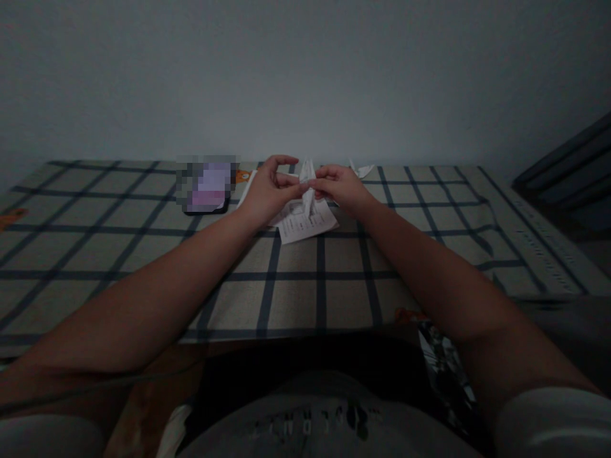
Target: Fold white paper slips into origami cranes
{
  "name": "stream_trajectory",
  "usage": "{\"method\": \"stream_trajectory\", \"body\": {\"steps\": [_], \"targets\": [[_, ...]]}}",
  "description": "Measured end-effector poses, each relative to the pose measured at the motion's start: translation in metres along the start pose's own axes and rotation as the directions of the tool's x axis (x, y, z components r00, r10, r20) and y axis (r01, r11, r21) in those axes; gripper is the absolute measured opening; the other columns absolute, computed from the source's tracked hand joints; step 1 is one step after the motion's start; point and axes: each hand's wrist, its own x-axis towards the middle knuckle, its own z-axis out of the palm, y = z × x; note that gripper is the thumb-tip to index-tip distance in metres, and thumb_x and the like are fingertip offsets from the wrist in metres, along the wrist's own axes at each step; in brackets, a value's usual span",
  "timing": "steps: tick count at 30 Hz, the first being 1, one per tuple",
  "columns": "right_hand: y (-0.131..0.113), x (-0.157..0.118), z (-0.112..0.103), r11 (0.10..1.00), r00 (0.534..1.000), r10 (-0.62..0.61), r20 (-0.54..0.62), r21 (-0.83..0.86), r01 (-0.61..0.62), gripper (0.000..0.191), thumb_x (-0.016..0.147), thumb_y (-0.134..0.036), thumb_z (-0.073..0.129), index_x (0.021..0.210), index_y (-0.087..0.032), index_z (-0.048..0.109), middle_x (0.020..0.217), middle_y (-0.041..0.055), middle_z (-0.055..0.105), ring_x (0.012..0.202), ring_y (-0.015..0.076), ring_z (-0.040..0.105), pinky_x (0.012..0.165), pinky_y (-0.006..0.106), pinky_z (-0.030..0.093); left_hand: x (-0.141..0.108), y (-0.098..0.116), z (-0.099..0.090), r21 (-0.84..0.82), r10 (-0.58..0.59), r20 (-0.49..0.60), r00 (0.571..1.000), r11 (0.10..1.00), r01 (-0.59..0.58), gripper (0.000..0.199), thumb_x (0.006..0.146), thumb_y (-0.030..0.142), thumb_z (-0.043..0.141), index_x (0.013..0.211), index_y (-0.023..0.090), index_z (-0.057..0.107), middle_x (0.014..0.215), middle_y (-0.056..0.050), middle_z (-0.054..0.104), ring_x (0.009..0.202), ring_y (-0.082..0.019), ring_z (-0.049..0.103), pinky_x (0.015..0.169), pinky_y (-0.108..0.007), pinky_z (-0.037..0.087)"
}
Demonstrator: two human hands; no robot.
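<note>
Between my two hands a narrow folded piece of white paper (pixel 308 172) stands roughly upright. My left hand (pixel 274 191) pinches its left side between thumb and fingers, with the index finger raised. From the right, my right hand (pixel 344 187) grips it with thumb and fingertips, so both thumbs nearly meet. Under the hands lies a printed sheet (pixel 308 226) with small drawings and text, partly covered by the folded paper. A second small folded white paper (pixel 361 169) rests behind my right hand.
A phone (pixel 210 184) with a blurred lilac screen lies left of my hands. The table is covered by a checked tablecloth (pixel 296 299) with dark stripes. A plain wall (pixel 305 76) rises behind it. Dark slats (pixel 573 172) stand at the right.
</note>
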Motion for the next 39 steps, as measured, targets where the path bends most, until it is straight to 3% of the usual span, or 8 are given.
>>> {"method": "stream_trajectory", "body": {"steps": [4, 10, 15, 21, 27, 31, 35, 39], "targets": [[-0.001, -0.003, 0.000, 1.000, 1.000, -0.006, 0.018, -0.028, 0.007, 0.025, 0.084, -0.032, 0.083, 0.080, -0.017, 0.062, 0.068, -0.0038, 0.062, 0.059, 0.0083, 0.056, 0.060, 0.021, 0.050, 0.002, -0.002, -0.002, 0.025, 0.031, 0.020, 0.999, 0.999, -0.032, 0.056, 0.068, 0.017, 0.087, 0.117, 0.024, 0.063, 0.079, 0.002, 0.072, 0.064, -0.012, 0.068, 0.069, -0.026, 0.054], [0.000, -0.003, -0.003, 0.972, 0.986, -0.154, 0.067, -0.169, 0.163, 0.032, 0.089, -0.039, 0.079, 0.074, -0.017, 0.061, 0.063, -0.0035, 0.059, 0.058, 0.0078, 0.051, 0.058, 0.022, 0.047, 0.004, -0.008, -0.003, 0.053, 0.035, 0.053, 0.998, 0.998, -0.038, 0.049, 0.068, 0.016, 0.084, 0.114, 0.023, 0.068, 0.070, 0.005, 0.068, 0.060, -0.011, 0.064, 0.066, -0.024, 0.054], [0.005, 0.000, -0.005, 0.977, 0.985, -0.170, 0.036, -0.127, 0.173, 0.028, 0.083, -0.038, 0.082, 0.085, -0.019, 0.062, 0.069, -0.0046, 0.061, 0.059, 0.0075, 0.053, 0.058, 0.021, 0.047, 0.005, -0.013, 0.000, -0.013, -0.024, 0.031, 0.999, 1.000, 0.024, 0.021, 0.073, 0.027, 0.086, 0.085, 0.017, 0.072, 0.079, -0.001, 0.072, 0.066, -0.012, 0.067, 0.069, -0.028, 0.058], [0.014, 0.005, -0.005, 0.974, 0.980, -0.196, 0.014, -0.112, 0.197, 0.030, 0.082, -0.035, 0.082, 0.086, -0.022, 0.056, 0.071, -0.0051, 0.060, 0.062, 0.0090, 0.056, 0.061, 0.023, 0.049, 0.009, -0.014, 0.000, -0.115, -0.010, -0.079, 0.997, 0.993, 0.001, 0.023, 0.069, 0.028, 0.090, 0.078, 0.017, 0.072, 0.074, 0.000, 0.071, 0.065, -0.010, 0.065, 0.068, -0.025, 0.057], [0.022, 0.012, -0.007, 0.949, 0.970, -0.242, -0.016, -0.212, 0.234, 0.025, 0.079, -0.033, 0.081, 0.083, -0.021, 0.060, 0.073, -0.0031, 0.062, 0.067, 0.0116, 0.058, 0.066, 0.026, 0.052, 0.010, -0.017, 0.001, -0.138, -0.014, -0.088, 0.996, 0.990, 0.001, 0.026, 0.066, 0.021, 0.091, 0.073, 0.018, 0.066, 0.070, 0.002, 0.070, 0.063, -0.010, 0.066, 0.068, -0.024, 0.058], [0.022, 0.011, -0.009, 0.938, 0.964, -0.262, -0.042, -0.246, 0.244, 0.022, 0.079, -0.032, 0.079, 0.091, -0.019, 0.066, 0.077, -0.0016, 0.065, 0.068, 0.0122, 0.059, 0.069, 0.028, 0.053, 0.008, -0.017, -0.001, -0.133, -0.008, -0.034, 0.999, 0.991, 0.003, 0.029, 0.064, 0.022, 0.093, 0.075, 0.017, 0.067, 0.075, 0.001, 0.072, 0.067, -0.011, 0.068, 0.072, -0.026, 0.058], [0.015, 0.005, -0.009, 0.884, 0.949, -0.316, -0.013, -0.368, 0.289, 0.016, 0.083, -0.032, 0.075, 0.086, -0.018, 0.068, 0.079, 0.0010, 0.068, 0.072, 0.0145, 0.060, 0.073, 0.030, 0.052, 0.006, -0.017, -0.001, -0.135, -0.006, -0.011, 1.000, 0.991, 0.005, 0.028, 0.065, 0.021, 0.093, 0.076, 0.018, 0.067, 0.077, 0.000, 0.073, 0.069, -0.012, 0.068, 0.075, -0.028, 0.058], [0.007, -0.001, -0.012, 0.773, 0.897, -0.441, 0.005, -0.505, 0.383, 0.015, 0.083, -0.031, 0.073, 0.078, -0.019, 0.065, 0.079, 0.0018, 0.068, 0.076, 0.0165, 0.058, 0.077, 0.032, 0.051, 0.005, -0.017, -0.001, -0.106, -0.030, 0.023, 0.999, 0.994, 0.032, 0.025, 0.068, 0.018, 0.091, 0.083, 0.017, 0.071, 0.081, -0.002, 0.075, 0.074, -0.016, 0.072, 0.082, -0.035, 0.059]]}}
